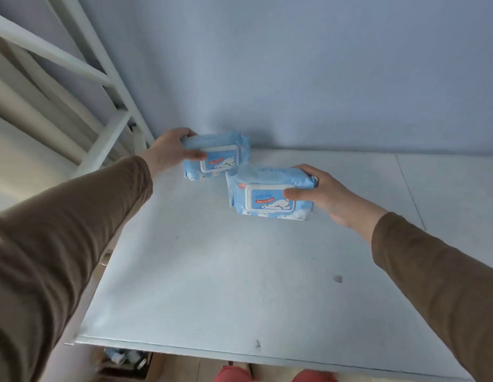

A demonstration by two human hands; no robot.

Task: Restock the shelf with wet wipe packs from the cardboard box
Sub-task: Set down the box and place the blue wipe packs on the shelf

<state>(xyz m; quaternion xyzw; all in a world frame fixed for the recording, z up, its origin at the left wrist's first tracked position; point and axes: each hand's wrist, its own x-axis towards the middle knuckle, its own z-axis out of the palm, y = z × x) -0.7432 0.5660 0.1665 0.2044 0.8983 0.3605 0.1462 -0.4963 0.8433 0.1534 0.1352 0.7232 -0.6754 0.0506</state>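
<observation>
Two wet wipe packs are over the back part of the white shelf [240,285], one in each hand. The far pack [220,154] sits toward eleven o'clock, close to the rear corner and the wall [308,78]; the near pack [270,194] is just at its four o'clock, their corners overlapping in the view, though whether they touch cannot be told. Whether either pack rests on the shelf cannot be told either.

These are soft film pouches, probably moderately heavy with damp contents, and the glossy wrap looks slippery. Each has a stiff rectangular flip lid on its front, likely the firmest part. A grip spanning the short end, thumb on the lid face and fingers behind, seems the safest hold, and that is how they are held.

The left hand [168,151] wraps the far pack's left end, thumb on the front beside the lid, fingers curled over the top. The right hand [319,193] clasps the near pack's right end, thumb pressed on the lid, fingers curled behind.

The near lid reads "wipes" above a polar bear drawing, with a red line of small characters too fine to read; a small red badge sits at ten o'clock of the lid. The far lid shows the same bear and red strip.

At seven o'clock, below the shelf edge, part of a cardboard box [124,362] shows, blurred.
</observation>
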